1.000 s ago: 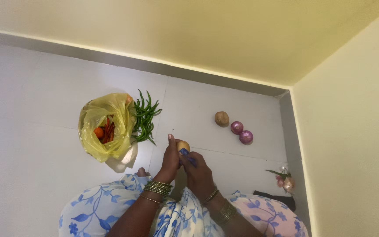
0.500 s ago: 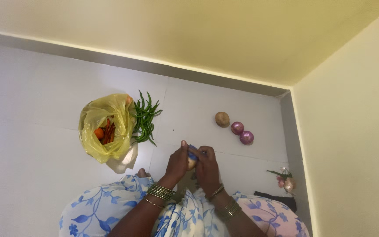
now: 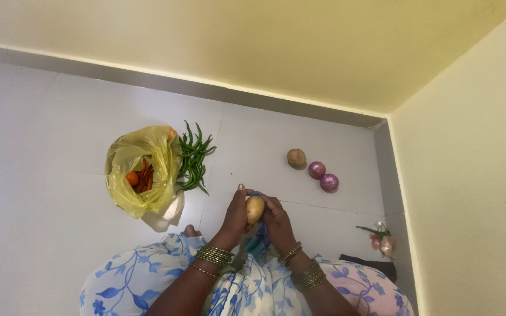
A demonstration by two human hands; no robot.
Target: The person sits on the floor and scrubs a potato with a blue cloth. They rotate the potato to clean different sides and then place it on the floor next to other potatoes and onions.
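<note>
The fingers of the left hand are curled closed around the left flank of a pale potato, thumb side up. The right hand closes on it from the other side and below, its fingers also wrapped around a small blue-handled tool, probably a peeler, of which only a sliver shows at the potato's far end. The potato sits directly between the two hands, touching both, held in the air above the lap. Its long axis runs roughly away from the body, tilted slightly to the left. Neither hand is nearer; both grip it.

Further out on the white tiled floor, a yellow plastic bag of carrots lies to the left, with green chillies just beside it. To the right, well apart from the hands, lie a second potato and two red onions.
</note>
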